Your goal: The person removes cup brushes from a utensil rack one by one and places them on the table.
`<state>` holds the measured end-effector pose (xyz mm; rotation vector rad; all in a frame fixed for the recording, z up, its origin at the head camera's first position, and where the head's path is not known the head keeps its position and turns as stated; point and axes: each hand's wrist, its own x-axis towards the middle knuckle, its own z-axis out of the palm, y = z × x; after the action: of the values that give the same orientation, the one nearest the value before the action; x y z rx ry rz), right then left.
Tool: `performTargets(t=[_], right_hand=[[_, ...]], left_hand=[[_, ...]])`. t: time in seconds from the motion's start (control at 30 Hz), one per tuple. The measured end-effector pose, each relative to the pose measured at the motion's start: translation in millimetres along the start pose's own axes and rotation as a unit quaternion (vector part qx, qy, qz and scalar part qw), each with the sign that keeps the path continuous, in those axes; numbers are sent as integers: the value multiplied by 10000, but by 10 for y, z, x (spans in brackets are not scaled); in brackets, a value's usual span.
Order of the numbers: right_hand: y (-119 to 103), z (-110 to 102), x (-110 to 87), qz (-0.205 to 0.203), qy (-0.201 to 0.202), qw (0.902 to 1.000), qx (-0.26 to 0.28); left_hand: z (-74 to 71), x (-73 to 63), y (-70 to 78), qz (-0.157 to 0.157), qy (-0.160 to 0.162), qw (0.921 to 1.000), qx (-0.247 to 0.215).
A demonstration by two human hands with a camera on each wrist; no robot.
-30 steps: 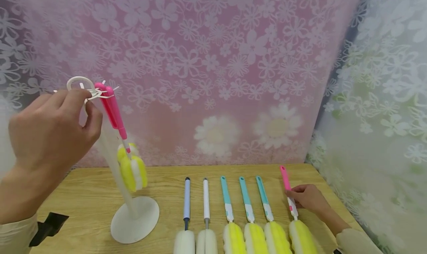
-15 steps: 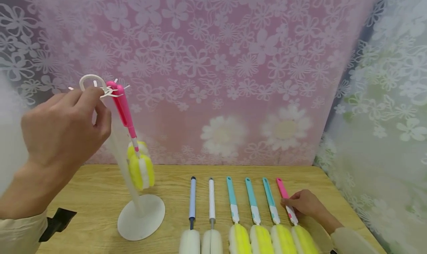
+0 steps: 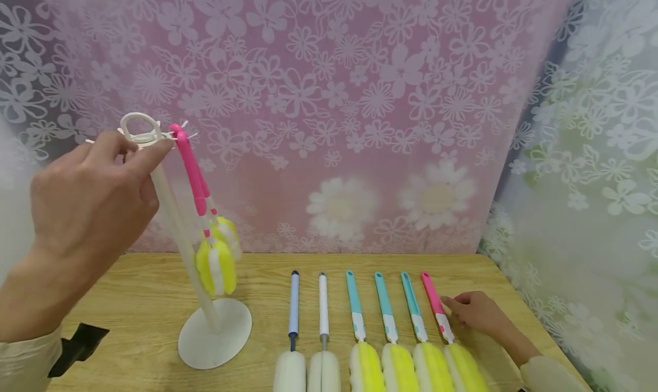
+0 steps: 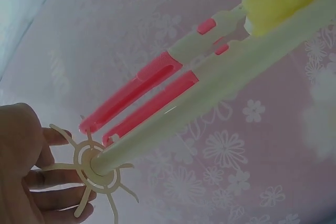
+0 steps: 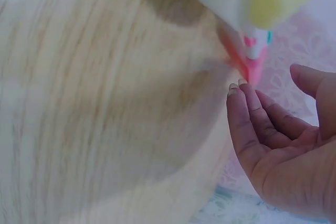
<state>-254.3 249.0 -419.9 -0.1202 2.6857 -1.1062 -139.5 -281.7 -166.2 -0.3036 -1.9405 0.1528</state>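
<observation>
In the head view my left hand is at the top of a white hook stand, its fingers against the hooked ring. The left wrist view shows the fingers behind the ring of hooks, spread across several of them. Two pink-handled sponge brushes hang from the hooks, yellow-and-white heads down. My right hand is just right of a pink-handled brush lying on the table. In the right wrist view its fingers are extended with nothing between them and the thumb.
Left of the pink brush lie several teal-handled sponge brushes, then a white-handled and a blue-handled brush. The stand's round base rests on the wooden table. A flowered curtain backs the table.
My right hand has slid the pink brush left beside the teal ones and let go. The hook ring has turned with the two hanging brushes, and my left fingers have spread.
</observation>
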Motion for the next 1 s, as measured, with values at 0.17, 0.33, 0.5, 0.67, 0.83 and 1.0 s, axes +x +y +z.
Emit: performTargets(t=[0.17,0.33,0.5,0.67,0.83,1.0], right_hand=[[-36,-121,-30,27,156,9998,150],[-202,-193,-62,-281,50,9989,360],[-501,-250,-100,-841,39,9943,654],[-908,-192,-123,-1365,241,9872,784],[-1372,86,-141,-1748,246,9791,1014],[-1851,431,-132,-2362,20,9643,1199]], left_hand=[[15,-33,-45,-79,0,9994,-338],[-4,-41,-69,-104,11,9989,-460],[-22,-17,-72,-75,125,9989,-443],[-13,1,-63,-274,282,9980,-497],[13,2,-76,-395,354,9956,-776],[1,6,-118,-281,304,9950,-907]])
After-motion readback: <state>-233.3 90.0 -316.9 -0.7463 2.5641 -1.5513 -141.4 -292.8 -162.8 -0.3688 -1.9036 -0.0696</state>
